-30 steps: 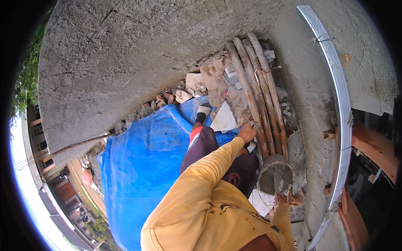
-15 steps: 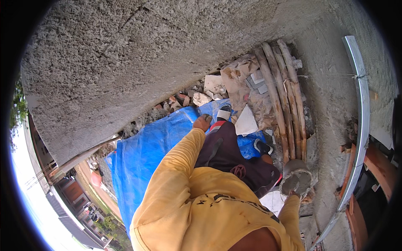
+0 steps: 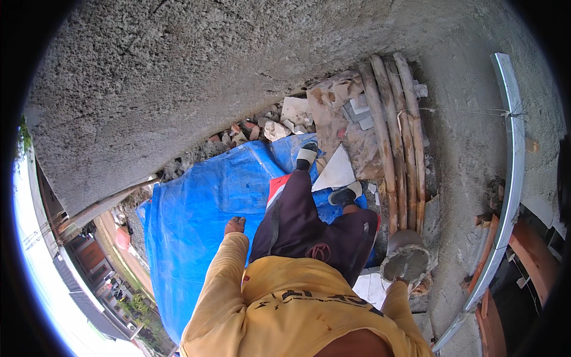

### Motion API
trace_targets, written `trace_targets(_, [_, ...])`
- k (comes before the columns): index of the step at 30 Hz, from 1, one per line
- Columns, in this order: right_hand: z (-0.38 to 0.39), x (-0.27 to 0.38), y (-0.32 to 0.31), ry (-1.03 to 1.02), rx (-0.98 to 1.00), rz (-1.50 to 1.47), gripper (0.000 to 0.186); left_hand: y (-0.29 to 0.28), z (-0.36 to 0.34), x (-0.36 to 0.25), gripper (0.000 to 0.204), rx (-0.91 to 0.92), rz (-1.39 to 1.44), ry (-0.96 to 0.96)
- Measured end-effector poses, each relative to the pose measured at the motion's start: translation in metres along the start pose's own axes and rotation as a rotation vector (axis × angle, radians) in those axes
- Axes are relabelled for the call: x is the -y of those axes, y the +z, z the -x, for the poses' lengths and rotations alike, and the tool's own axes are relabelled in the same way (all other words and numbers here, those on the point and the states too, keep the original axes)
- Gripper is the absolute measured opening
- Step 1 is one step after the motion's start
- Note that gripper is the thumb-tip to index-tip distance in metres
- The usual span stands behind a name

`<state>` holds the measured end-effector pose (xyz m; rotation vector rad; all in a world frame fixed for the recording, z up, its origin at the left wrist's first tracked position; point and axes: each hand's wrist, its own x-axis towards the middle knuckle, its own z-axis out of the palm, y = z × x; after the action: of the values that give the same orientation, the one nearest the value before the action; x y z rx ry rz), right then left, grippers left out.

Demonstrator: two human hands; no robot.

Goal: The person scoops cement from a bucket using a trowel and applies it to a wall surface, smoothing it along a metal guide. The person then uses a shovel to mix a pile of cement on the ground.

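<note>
My left hand (image 3: 235, 225) hangs over the blue tarp (image 3: 196, 208), its fingers curled in and nothing visible in them. Low on the right, my right hand (image 3: 399, 283) grips the near rim of a mortar-crusted bucket (image 3: 405, 239). Grey wet mortar (image 3: 407, 264) shows inside the bucket's mouth. Most of the right hand's fingers are hidden by the rim and the yellow sleeve. The bucket appears just short of the lower ends of several wooden poles (image 3: 386, 143).
A rough plastered wall (image 3: 178, 77) runs along the left and far side. Broken masonry (image 3: 275, 131), a white tile piece (image 3: 336, 169) and crumpled brown paper (image 3: 330, 107) lie around my feet. A metal channel (image 3: 511, 149) stands along the right wall, with wire tied to it.
My left hand has swung back toward my body, away from the rubble. My feet and legs have shifted, with one foot farther forward. The right hand stays at the bucket.
</note>
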<state>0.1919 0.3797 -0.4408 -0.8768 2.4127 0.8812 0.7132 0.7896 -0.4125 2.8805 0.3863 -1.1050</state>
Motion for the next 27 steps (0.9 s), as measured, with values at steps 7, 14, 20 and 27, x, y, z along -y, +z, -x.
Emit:
trace_targets(7, [-0.067, -0.009, 0.029, -0.052, -0.019, 0.136, 0.064, 0.056, -0.012, 0.042, 0.045, 0.076, 0.017, -0.033])
trace_targets(14, [-0.131, -0.015, 0.065, -0.15, -0.126, 0.878, 0.073, 0.091, -0.15, 0.005, 0.046, -0.033, 0.146, 0.037])
trace_targets(20, [-0.041, 0.073, -0.032, -0.676, -0.903, -0.214, 0.05, 0.169, -0.261, -0.018, 0.048, -0.08, 0.178, 0.045])
trace_targets(27, [0.222, 0.381, -0.031, -1.563, -1.249, -0.614, 0.04, 0.222, -0.387, -0.021, 0.04, -0.093, 0.179, -0.011])
